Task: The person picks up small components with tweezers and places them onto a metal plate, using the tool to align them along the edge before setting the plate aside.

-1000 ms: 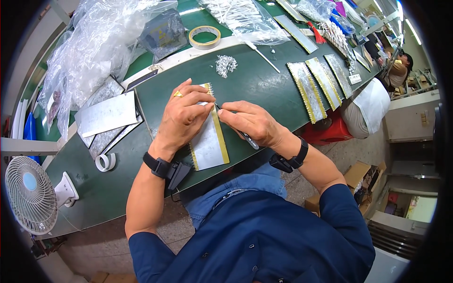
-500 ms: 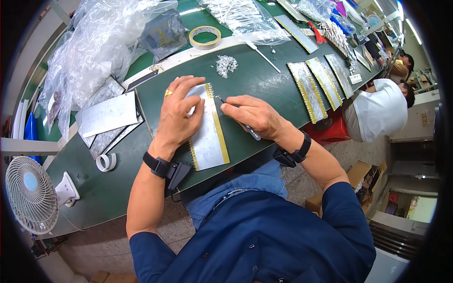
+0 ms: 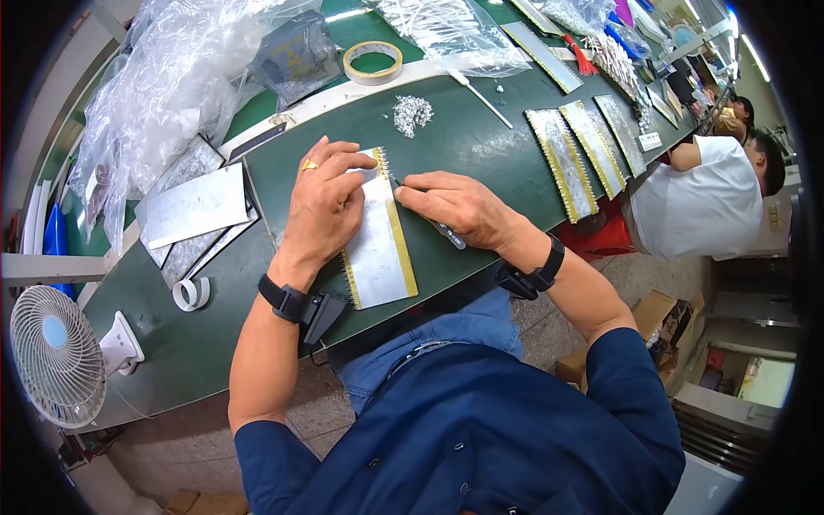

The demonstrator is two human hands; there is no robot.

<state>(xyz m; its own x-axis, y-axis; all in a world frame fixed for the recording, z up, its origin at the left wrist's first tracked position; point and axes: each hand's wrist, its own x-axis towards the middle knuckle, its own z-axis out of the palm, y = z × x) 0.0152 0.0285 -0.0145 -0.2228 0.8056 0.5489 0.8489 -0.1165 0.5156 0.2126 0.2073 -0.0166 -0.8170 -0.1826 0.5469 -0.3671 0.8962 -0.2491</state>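
Observation:
A silver plate (image 3: pixel 378 257) with yellow taped long edges lies on the green table in front of me. Small pin-like pieces line its edges. My left hand (image 3: pixel 326 202) is curled over the plate's upper left part, fingertips at its far end, with a ring on one finger. My right hand (image 3: pixel 459 209) grips dark tweezers (image 3: pixel 451 235) just right of the plate. Their tip meets the upper right taped edge, where a tiny piece is too small to make out. Beyond the plate is a little heap of small shiny parts (image 3: pixel 412 114).
Several taped strips (image 3: pixel 562 163) lie to the right, and a white stick (image 3: pixel 485 103) farther back. A tape roll (image 3: pixel 372 65) and plastic bags (image 3: pixel 180 69) are behind. Loose metal plates (image 3: pixel 193 206), a white ring (image 3: pixel 190 294) and a fan (image 3: pixel 60 352) stand left. A person (image 3: pixel 695 197) sits at right.
My right hand and the tweezers have shifted slightly left, closer to the plate's edge. My left thumb and fingers have drawn closer together. The person at right has leaned slightly away.

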